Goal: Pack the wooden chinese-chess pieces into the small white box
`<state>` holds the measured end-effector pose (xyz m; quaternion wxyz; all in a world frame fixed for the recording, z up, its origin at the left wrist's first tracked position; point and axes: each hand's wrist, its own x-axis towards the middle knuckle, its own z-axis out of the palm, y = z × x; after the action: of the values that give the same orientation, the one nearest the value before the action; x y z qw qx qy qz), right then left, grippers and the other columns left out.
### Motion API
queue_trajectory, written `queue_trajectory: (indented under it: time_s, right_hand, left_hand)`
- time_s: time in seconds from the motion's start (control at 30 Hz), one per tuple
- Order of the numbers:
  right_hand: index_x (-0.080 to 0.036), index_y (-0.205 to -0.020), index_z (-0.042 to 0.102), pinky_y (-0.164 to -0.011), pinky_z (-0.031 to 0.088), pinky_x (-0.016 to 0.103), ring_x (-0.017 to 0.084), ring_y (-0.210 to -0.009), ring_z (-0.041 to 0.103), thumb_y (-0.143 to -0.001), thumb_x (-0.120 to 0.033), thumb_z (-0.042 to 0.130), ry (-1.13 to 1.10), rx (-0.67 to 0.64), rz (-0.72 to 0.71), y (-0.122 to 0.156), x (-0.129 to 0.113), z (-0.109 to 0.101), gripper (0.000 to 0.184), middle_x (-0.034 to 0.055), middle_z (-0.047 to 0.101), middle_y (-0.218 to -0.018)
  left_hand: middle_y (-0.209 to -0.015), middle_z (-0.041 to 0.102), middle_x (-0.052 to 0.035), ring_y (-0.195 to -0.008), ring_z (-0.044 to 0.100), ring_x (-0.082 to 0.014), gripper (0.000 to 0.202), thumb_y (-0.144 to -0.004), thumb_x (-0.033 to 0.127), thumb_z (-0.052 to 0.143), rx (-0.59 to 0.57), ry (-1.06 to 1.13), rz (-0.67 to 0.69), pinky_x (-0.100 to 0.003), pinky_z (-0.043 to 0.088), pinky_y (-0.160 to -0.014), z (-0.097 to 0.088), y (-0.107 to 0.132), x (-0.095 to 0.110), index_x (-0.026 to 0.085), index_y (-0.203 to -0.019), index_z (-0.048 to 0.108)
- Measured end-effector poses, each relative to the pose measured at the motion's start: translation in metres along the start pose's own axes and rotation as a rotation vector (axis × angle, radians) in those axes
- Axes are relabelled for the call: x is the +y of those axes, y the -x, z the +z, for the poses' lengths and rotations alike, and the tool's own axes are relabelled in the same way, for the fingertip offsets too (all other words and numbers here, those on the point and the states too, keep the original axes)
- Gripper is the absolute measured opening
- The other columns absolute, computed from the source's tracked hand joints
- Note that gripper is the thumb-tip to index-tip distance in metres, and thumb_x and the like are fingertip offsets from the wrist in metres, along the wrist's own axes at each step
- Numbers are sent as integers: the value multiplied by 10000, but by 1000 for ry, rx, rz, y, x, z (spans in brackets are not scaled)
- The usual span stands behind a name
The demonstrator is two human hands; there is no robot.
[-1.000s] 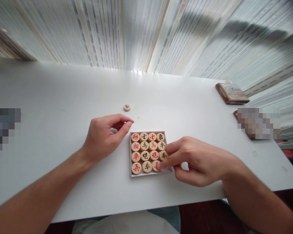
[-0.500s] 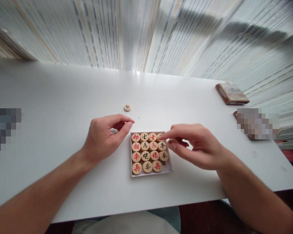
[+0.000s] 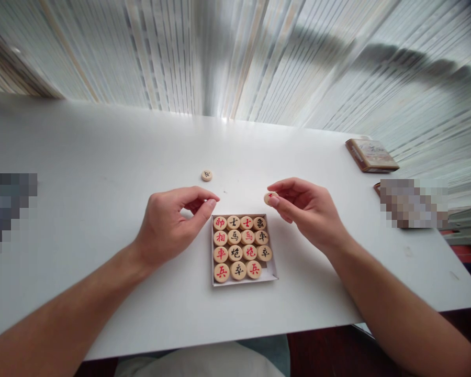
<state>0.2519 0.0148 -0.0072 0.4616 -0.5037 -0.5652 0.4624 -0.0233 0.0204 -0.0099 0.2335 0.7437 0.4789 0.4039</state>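
A shallow white box tray (image 3: 271, 272) holds rows of round wooden Chinese chess pieces (image 3: 235, 254) with red or black characters. In its front right corner is a gap showing the tray bottom. Beyond the tray's far right corner, my right hand (image 3: 308, 207) pinches a Chinese chess piece (image 3: 270, 198) with a red mark, partly covered by the thumb. My left hand (image 3: 172, 222) hovers by the far left corner, thumb and index fingertips together, with nothing visible between them. Behind it, a single piece (image 3: 206, 175) with a black character lies on the table.
On the white table (image 3: 121, 141), a small brown-edged box (image 3: 372, 155) lies at the far right. A second flat object (image 3: 412, 204), blurred out, is just in front of it. Another pixelated dark object (image 3: 8, 204) sits at the left edge. Striped curtains (image 3: 172, 57) hang behind the table.
My right hand has moved up and away from the tray's right side, uncovering the far right corner piece. The piece in its fingers now shows clearly. My left hand has hardly moved.
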Motion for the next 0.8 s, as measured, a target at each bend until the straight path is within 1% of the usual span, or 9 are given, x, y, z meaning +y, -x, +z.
queue_trajectory:
  time_s: [0.1,0.27,0.43,0.8]
  right_hand:
    - [-196,-969,793,-495,428,248,114,-602,543,-826,-456,950,-26,33,34,-4,6,-3,336,28,729,-794]
    - [-194,-1001,799,-491,415,240,122,-637,551,-835,-477,939,-27,44,61,-5,12,-5,356,40,738,-838]
    - [-192,-994,796,-491,413,245,119,-621,537,-835,-480,938,-30,31,57,-5,10,-5,358,35,726,-824]
    - [-190,-985,807,-494,414,235,107,-614,531,-832,-449,948,-51,24,55,-4,9,-3,332,33,731,-823]
  left_hand:
    - [-835,856,-14,-729,790,-187,160,-954,310,708,1,-1,2,-242,576,-587,-1,0,0,225,-912,837]
    - [-837,855,-10,-728,787,-183,157,-956,303,706,0,-11,12,-237,572,-585,0,0,0,226,-912,835]
    - [-817,849,-6,-712,780,-186,167,-952,321,698,-3,-10,-8,-244,571,-572,0,0,0,236,-904,834]
    - [-820,851,-14,-711,778,-172,154,-958,284,711,-4,-9,23,-230,562,-580,0,0,0,208,-906,834]
